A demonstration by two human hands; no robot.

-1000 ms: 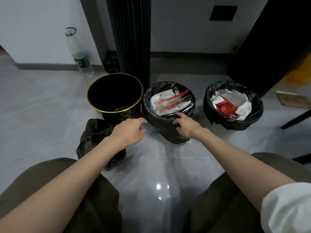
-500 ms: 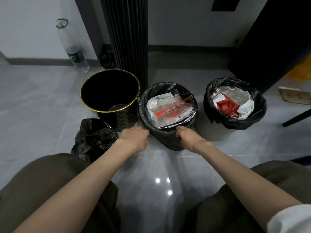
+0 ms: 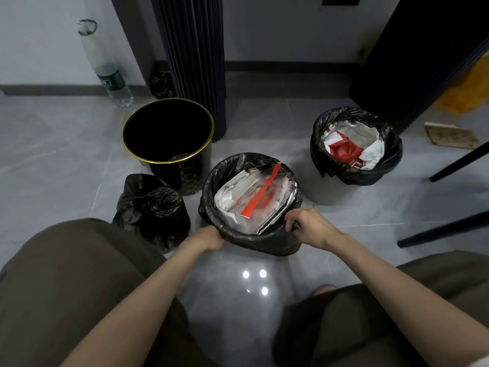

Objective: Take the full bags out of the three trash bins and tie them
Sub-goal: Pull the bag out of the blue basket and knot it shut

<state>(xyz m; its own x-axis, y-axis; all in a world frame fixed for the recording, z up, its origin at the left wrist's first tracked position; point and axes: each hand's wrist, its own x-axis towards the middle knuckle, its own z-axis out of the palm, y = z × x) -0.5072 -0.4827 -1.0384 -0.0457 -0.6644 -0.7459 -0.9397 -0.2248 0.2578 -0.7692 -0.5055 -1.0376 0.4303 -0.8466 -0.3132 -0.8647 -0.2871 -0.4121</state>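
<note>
Black tied bag [image 3: 152, 207] sits on the floor by the emptied gold-rimmed bin [image 3: 169, 144]. Our left hand [image 3: 209, 238] and right hand [image 3: 309, 227] pinch the middle bag's rim [image 3: 254, 235]; the far-right bag [image 3: 354, 144] remains.

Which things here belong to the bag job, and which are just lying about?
Job: emptied bin; tied bag; middle bin's full bag, gripped by left hand and right hand; right bin's full bag.

Lying about: plastic bottle; wooden board; small black bag by the wall.
</note>
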